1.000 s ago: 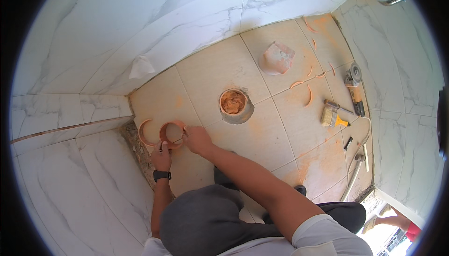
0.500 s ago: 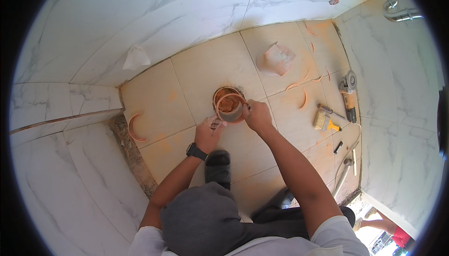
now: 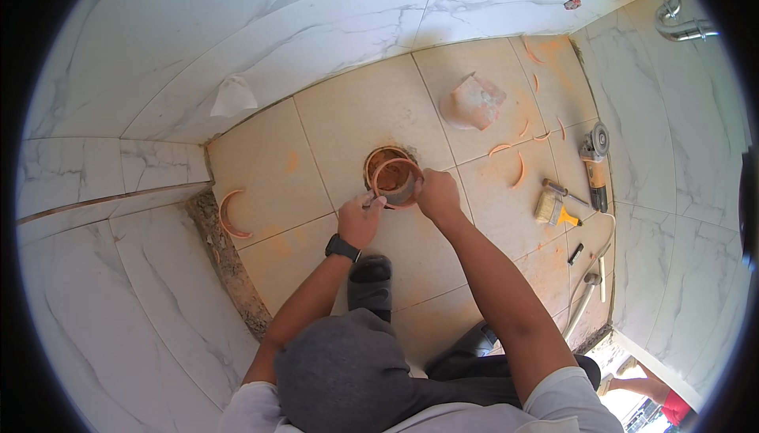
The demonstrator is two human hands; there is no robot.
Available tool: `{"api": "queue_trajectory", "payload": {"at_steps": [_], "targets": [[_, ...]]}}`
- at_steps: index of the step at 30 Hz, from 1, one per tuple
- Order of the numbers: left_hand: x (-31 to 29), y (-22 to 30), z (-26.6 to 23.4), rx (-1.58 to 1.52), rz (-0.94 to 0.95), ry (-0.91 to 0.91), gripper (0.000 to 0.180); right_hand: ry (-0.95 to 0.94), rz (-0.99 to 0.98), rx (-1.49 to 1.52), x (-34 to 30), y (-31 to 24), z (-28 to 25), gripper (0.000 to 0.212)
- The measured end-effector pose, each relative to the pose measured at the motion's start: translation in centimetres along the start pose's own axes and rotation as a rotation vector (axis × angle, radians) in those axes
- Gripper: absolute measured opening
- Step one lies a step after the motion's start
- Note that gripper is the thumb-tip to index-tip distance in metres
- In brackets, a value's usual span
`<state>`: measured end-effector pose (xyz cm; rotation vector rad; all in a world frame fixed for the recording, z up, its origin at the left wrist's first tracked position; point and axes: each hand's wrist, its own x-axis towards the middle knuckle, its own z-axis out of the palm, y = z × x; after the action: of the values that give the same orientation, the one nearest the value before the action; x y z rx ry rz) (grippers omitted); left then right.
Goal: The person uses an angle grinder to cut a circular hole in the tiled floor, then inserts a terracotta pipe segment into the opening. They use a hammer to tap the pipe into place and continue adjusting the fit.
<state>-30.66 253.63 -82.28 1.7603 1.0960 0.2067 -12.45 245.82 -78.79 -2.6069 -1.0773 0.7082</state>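
A terracotta-coloured pipe ring (image 3: pixel 398 161) is held by both hands over a round floor opening (image 3: pixel 371 162). The ring overlaps the opening's near right part, and brown material shows inside. My left hand (image 3: pixel 360 221) pinches the ring's near left edge between thumb and fingers. On its right side, my right hand (image 3: pixel 439 196) grips the rim with fingers curled. Whether the ring touches the opening's edge, I cannot tell.
Cut orange ring pieces (image 3: pixel 519 170) lie on the tiles at right, another (image 3: pixel 224 213) at left. An angle grinder (image 3: pixel 592 166), screwdriver (image 3: pixel 565 193), paintbrush (image 3: pixel 549 207) and hammer (image 3: pixel 582 306) lie near the right wall. A whitish crumpled bag-like object (image 3: pixel 473 102) sits beyond the opening.
The ring has shifted slightly forward and right over the opening, with both hands still on it. The whole view has moved a little.
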Motion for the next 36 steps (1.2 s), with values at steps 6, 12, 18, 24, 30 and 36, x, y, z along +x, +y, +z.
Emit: {"api": "queue_trajectory", "payload": {"at_steps": [6, 12, 18, 24, 30, 36], "targets": [[0.2, 0.3, -0.4, 0.012, -0.047, -0.01, 0.036, 0.03, -0.028, 0.052, 0.2, 0.1, 0.7, 0.021], [-1.0, 0.9, 0.6, -0.092, -0.072, 0.054, 0.035, -0.009, -0.111, 0.163, 0.7, 1.8, 0.3, 0.021], [-0.8, 0.5, 0.6, -0.074, -0.039, 0.097, 0.038, -0.019, -0.111, 0.205, 0.7, 1.7, 0.2, 0.02], [-1.4, 0.7, 1.1, -0.06, -0.012, 0.106, 0.038, -0.009, -0.135, 0.245, 0.5, 2.0, 0.1, 0.019], [-1.4, 0.7, 1.0, 0.008, -0.001, 0.122, 0.037, 0.022, -0.083, 0.201, 0.0, 1.3, 0.4, 0.021], [-0.9, -0.4, 1.1, -0.088, -0.07, 0.076, 0.036, -0.126, -0.091, 0.255, 1.3, 1.9, -0.4, 0.024]]}}
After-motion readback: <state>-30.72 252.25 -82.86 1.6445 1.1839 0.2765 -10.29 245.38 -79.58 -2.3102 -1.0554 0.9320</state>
